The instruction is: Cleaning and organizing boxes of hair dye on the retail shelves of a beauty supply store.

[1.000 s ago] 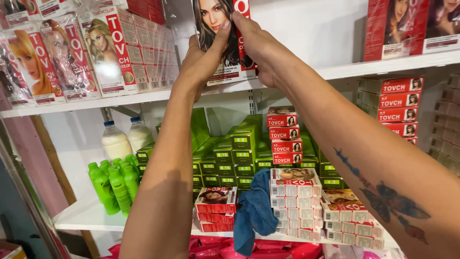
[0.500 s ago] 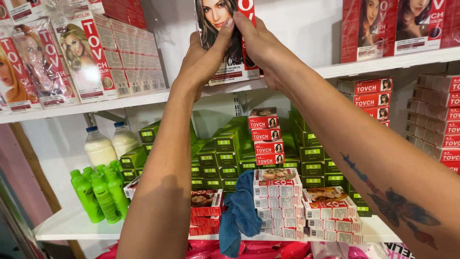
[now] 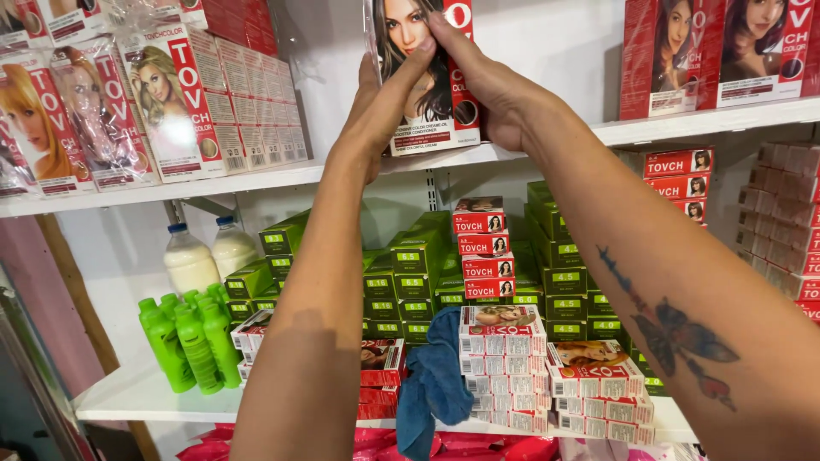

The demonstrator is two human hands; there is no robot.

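Where both hands' grip closes: hair-dye box [image 3: 436, 81] between.

There is only one view here, from a camera worn on the person's head, and it looks straight ahead and slightly upward into a set of white shelves at close range. Both forearms rise from the bottom edge, at about 6 and 4 o'clock, toward 12 o'clock, where the left hand [image 3: 376, 107] and right hand [image 3: 491, 90] meet on a hair dye box [image 3: 431, 77] standing on the upper shelf [image 3: 256, 179]. The lower shelf [image 3: 137, 397] sits at 7 o'clock, further down and a little deeper. With no second view, nothing is shared
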